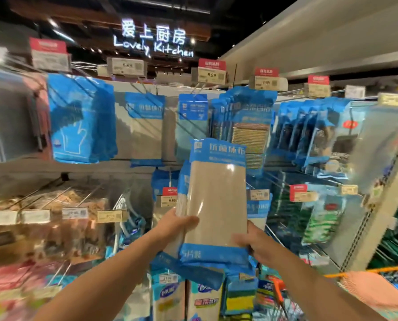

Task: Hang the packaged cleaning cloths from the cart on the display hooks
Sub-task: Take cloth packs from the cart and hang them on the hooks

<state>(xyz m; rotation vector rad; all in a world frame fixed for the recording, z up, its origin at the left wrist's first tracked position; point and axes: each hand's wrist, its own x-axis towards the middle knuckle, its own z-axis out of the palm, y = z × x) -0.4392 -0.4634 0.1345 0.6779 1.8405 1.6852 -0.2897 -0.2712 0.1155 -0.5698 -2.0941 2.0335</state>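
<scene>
Beige cloth packs point(216, 200) with blue headers sit upright at centre frame. Left hand point(179, 224) grips the stack at 9 o'clock, fingers clamped; right hand point(257, 244) fingers clamp the 4 o'clock corner.

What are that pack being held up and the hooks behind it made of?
The pack looks like glossy clear plastic film, given the glare streak, over matte beige cloth, likely woven or microfibre. The display hooks seem thin bare metal wire; blur leaves that uncertain.
</scene>
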